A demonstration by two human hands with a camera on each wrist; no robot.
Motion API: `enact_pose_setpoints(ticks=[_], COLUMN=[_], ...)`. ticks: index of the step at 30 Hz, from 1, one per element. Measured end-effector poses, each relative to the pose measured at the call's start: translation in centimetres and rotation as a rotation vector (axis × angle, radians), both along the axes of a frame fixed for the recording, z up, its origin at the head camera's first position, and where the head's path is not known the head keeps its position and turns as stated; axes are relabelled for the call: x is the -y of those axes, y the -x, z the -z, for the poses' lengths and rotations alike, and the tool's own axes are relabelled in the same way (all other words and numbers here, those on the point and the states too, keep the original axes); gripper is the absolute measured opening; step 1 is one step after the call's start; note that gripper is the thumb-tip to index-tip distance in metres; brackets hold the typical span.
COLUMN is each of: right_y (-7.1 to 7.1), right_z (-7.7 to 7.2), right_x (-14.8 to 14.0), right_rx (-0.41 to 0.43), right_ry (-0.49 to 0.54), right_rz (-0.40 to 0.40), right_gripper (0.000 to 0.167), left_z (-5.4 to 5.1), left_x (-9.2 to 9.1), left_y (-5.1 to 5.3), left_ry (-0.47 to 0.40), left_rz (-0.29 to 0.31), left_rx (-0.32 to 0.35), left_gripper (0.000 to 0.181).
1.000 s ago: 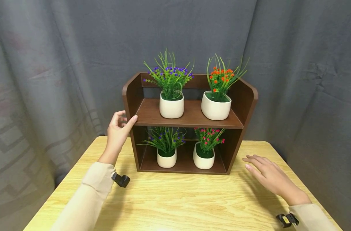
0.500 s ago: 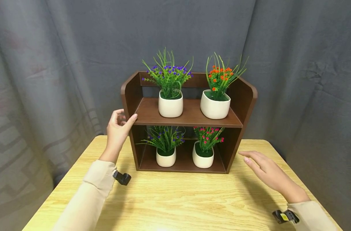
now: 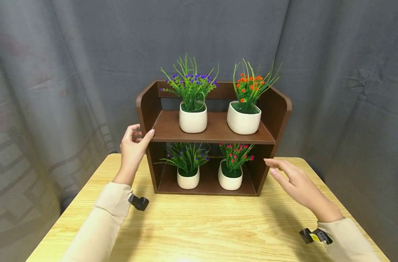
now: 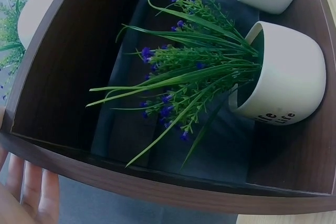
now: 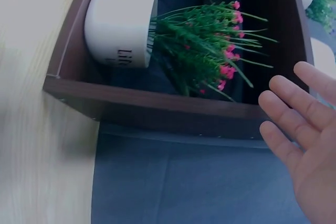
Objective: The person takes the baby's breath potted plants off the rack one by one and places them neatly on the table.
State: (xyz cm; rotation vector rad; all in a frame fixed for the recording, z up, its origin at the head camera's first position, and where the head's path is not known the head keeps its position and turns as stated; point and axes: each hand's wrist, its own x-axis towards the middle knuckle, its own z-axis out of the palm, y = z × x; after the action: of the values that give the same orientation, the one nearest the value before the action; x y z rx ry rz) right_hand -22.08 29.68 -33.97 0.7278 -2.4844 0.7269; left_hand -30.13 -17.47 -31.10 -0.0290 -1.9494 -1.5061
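A dark brown two-tier wooden shelf [image 3: 215, 136] stands upright on the table. My left hand [image 3: 131, 154] grips its left side panel, thumb on the front edge at the middle board and fingers around the outer face. Close to the right side panel, my right hand [image 3: 298, 185] is held up with fingers extended; the right wrist view shows the fingers [image 5: 296, 114] near the panel, and contact is hard to tell. White pots with purple flowers [image 3: 193, 118] and orange flowers [image 3: 244, 118] sit on the upper board. Below are pots with blue-purple [image 4: 294, 72] and pink flowers [image 5: 121, 24].
The light wood table [image 3: 199, 225] extends in front of the shelf and to both sides. Grey curtains [image 3: 120, 43] hang behind and around it. A small black camera is strapped at each wrist.
My right hand has moved left and slightly up, closer to the shelf's right side panel. The left hand keeps its hold on the left panel, and the pots stand as before.
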Motion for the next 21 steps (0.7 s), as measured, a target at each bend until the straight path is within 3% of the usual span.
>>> enact_pose_setpoints(ticks=[11, 21], right_y=[0.8, 1.5], right_z=[-1.7, -3.5], right_x=[1.5, 3.0], right_rx=[-0.186, -0.241], right_ry=[0.039, 0.098], right_rz=[-0.060, -0.053], right_gripper=[0.055, 0.065], left_z=[-0.2, -0.2], left_x=[0.0, -0.1], left_y=[-0.2, -0.2], left_ry=[-0.002, 0.025], left_rz=[0.000, -0.017], left_rx=[0.010, 0.017], left_gripper=[0.048, 0.049])
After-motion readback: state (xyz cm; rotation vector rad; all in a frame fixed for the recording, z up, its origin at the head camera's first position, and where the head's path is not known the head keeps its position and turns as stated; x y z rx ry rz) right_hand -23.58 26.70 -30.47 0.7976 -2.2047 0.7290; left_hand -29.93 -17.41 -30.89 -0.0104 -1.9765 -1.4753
